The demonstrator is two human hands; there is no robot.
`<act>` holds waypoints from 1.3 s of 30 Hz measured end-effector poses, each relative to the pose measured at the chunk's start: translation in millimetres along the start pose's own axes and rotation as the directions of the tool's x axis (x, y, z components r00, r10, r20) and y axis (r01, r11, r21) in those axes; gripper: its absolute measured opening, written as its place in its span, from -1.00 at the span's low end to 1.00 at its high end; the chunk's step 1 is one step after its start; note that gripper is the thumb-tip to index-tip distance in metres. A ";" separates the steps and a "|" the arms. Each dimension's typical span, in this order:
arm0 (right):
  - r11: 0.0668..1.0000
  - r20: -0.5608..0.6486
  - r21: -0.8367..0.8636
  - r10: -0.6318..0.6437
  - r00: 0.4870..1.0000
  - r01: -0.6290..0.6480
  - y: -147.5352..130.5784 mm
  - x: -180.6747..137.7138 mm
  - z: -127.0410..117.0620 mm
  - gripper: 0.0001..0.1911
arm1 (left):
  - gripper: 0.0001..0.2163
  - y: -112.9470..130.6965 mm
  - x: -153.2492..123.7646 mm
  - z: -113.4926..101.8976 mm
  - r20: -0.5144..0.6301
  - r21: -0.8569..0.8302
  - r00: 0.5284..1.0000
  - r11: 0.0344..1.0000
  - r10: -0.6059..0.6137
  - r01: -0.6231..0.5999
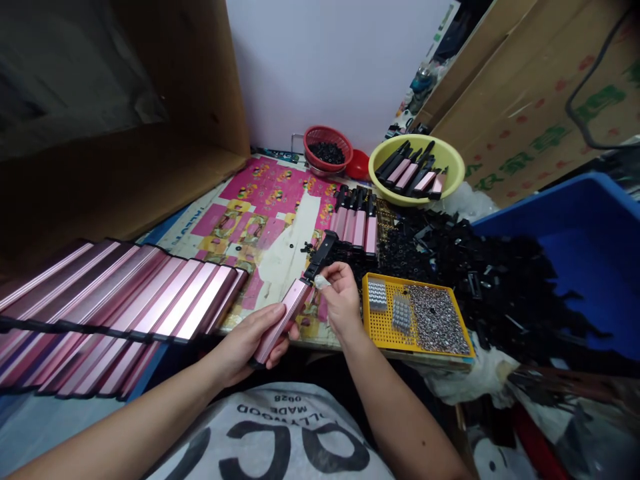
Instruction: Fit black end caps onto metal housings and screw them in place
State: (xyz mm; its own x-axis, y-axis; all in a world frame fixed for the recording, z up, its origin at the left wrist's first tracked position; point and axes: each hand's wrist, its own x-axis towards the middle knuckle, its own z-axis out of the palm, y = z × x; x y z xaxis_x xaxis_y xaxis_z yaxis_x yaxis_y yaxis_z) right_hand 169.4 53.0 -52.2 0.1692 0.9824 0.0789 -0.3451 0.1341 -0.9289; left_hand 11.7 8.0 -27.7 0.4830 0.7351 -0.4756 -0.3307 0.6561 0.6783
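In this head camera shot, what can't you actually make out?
All in the head view:
Pink bar: partly covered by the left hand.
Right hand: whether it pinches a small part is too small to tell.
Yellow bowl: bottom hidden under the heaped pieces.
Blue bin: cut off by the right edge.
Black parts in the red basket: too small to identify.

Held pink bar [295, 300]: glossy, smooth metal. Black clamp [323, 255]: matt plastic. Yellow tray [393, 339]: plastic. Carton [530, 93]: matt cardboard.
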 end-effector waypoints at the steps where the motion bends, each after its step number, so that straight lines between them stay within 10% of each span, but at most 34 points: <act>1: 0.999 0.035 0.026 0.031 0.999 -0.032 -0.9 0.1 -1.3 -0.68 | -0.74 1.5 -0.3 -0.3 0.009 0.005 1.000 1.000 -0.017 0.017; 6: 0.960 0.300 0.131 0.197 0.933 -0.245 -6.3 1.1 -3.1 -0.60 | -0.61 8.6 -0.9 -2.9 0.074 0.058 0.988 0.989 -0.137 0.133; 10: 0.978 0.292 0.062 0.172 0.941 -0.198 -7.0 1.1 -3.8 -0.60 | -0.58 11.7 -1.3 -4.8 0.096 0.104 0.982 0.983 -0.164 0.154; 14: 0.943 0.389 -0.323 0.049 0.920 0.086 -4.7 -16.5 -18.3 -0.44 | -0.73 29.5 -5.9 -15.3 0.010 0.066 1.000 0.998 0.019 -0.020; 17: 0.645 0.584 -0.633 0.036 0.811 0.427 5.1 -46.3 -36.1 -0.37 | -0.70 55.3 -14.5 -33.5 -0.073 0.041 0.985 0.987 0.155 -0.153; 22: 0.420 0.755 -0.598 0.009 0.656 0.683 25.9 -68.6 -45.1 -0.64 | -0.62 76.3 -36.3 -56.4 -0.123 0.084 0.969 0.975 0.215 -0.206; 28: 0.513 0.565 -0.618 -0.236 0.791 0.595 14.1 14.3 16.4 -0.56 | -0.64 55.2 -46.4 -59.6 -0.163 0.001 0.972 0.985 0.168 -0.170; 33: 0.476 0.630 -0.632 -0.144 0.763 0.612 39.6 60.2 76.2 -0.59 | -0.65 49.1 -47.5 -57.9 -0.160 -0.088 0.974 0.981 0.159 -0.174; 39: 0.624 0.536 -0.608 -0.135 0.834 0.491 37.9 56.2 56.8 -0.65 | -0.72 45.4 -50.8 -55.2 -0.169 0.100 0.954 0.967 0.247 -0.232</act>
State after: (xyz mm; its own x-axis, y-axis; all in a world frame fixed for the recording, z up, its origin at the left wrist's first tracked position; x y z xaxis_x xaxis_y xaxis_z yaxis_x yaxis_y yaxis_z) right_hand 113.4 120.7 -62.5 -0.3068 0.8705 0.3848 0.4291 0.4874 -0.7605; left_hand -72.6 9.9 -3.6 0.2423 0.8921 -0.3813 -0.3509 0.4470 0.8228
